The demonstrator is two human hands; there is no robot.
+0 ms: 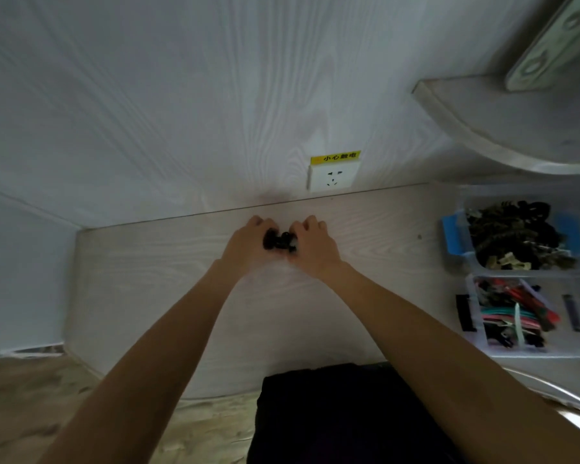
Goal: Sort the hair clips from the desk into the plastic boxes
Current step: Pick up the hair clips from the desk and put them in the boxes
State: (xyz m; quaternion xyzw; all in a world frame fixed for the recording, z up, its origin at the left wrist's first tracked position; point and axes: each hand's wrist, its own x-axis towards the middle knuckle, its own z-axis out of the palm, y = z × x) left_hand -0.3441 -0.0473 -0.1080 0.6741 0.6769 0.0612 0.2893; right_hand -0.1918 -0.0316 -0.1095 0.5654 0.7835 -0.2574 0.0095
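Note:
A small bunch of dark hair clips [279,241] lies at the middle of the pale wooden desk [168,262], near the back wall. My left hand [248,244] curls round the bunch from the left and my right hand [310,244] from the right, fingers bent over the clips. At the right stand two clear plastic boxes. The far box [456,242] has blue latches and holds dark and olive clips. The near box [472,316] has black latches and holds red, green and other coloured clips.
A white wall socket [334,177] with a yellow warning label sits on the back wall just above the desk. A rounded shelf [482,122] juts out at the upper right. Dark cloth [332,413] lies below the desk's front edge.

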